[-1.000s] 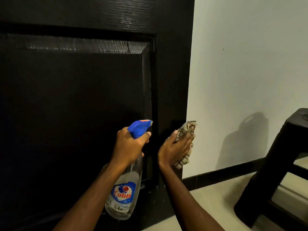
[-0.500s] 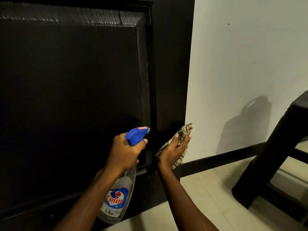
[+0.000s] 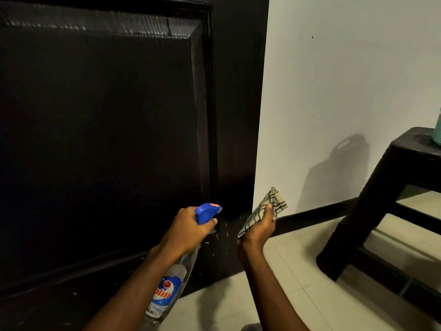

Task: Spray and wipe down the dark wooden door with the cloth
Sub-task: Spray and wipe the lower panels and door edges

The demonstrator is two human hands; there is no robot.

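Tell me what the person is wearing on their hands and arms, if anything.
Nothing that shows. The left hand and right hand are bare, with no gloves or rings visible. The left forearm and right forearm are uncovered down to the frame's edge: no sleeves, watch or bracelet in view.

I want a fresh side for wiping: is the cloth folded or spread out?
Folded: the cloth is a small bunched pad held in the right hand, layered edges showing at its top corner.
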